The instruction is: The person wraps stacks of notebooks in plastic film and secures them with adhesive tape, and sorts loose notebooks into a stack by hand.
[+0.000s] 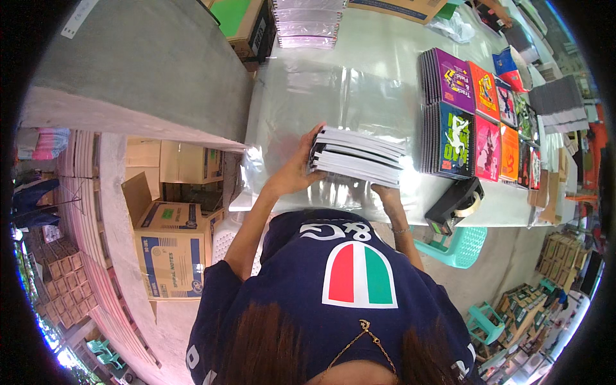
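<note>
Both my hands grip a thick stack of notebooks [359, 155] above the near part of the table, its white page edges turned up toward me. My left hand [299, 165] is wrapped round the stack's left end, thumb on the near side and fingers at the far side. At the near right corner, my right hand [386, 194] holds the stack from below, with most of its fingers hidden. Clear plastic sheeting [282, 96] lies on the table beneath and beyond the stack.
Piles of spiral notebooks with colourful covers [457, 142] stand on the table to the right. Nearer me is a black tape dispenser [454, 205] by the edge. More bound notebooks [308, 25] are at the back. A grey pillar [147, 77] and cardboard boxes [170, 250] stand left.
</note>
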Tool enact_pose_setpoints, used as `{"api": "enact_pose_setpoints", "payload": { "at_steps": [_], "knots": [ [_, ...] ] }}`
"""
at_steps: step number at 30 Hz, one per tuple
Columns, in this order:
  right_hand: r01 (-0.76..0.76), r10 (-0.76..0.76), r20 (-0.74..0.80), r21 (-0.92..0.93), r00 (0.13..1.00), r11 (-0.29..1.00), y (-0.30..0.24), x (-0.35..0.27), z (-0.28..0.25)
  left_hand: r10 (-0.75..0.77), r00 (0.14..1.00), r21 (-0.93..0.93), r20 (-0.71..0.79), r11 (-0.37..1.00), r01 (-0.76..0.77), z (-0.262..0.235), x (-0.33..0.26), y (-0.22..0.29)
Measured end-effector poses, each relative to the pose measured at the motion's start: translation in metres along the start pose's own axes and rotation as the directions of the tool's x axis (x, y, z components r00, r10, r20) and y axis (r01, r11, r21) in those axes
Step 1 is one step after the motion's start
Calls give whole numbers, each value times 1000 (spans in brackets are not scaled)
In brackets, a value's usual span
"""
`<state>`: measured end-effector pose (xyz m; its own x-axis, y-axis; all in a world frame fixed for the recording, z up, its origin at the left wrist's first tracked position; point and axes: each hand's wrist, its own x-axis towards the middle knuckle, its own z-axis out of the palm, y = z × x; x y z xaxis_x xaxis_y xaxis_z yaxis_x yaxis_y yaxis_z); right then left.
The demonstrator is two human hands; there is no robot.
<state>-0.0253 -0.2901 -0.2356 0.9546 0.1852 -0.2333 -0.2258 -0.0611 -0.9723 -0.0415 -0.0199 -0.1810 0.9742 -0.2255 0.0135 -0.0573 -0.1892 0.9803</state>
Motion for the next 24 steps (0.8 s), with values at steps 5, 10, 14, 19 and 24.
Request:
{"api": "enact_pose_setpoints", "payload": {
  "at_steps": [5, 10, 14, 19, 24],
  "knots": [
    [-51, 48, -60, -40, 997, 998, 7, 2, 4, -223, 974, -306, -27, 930, 205, 9, -2, -2],
    [-14, 13, -23, -79, 1000, 997, -3, -1, -1, -56, 995, -189, -77, 981, 40, 4, -5, 6],
    [109, -105, -72, 48, 992, 993, -3, -9, 4, 37, 998, -51, -42, 998, -39, 4, -8, -11],
    [146, -133, -102, 129, 986, 981, -3, -11, 11, 75, 994, -53, -76, 995, -79, 10, -7, -13],
    [127, -127, 25, -19, 992, 992, 3, -9, 4, -20, 1000, -108, -16, 994, 18, 7, -8, 2]
  ]
}}
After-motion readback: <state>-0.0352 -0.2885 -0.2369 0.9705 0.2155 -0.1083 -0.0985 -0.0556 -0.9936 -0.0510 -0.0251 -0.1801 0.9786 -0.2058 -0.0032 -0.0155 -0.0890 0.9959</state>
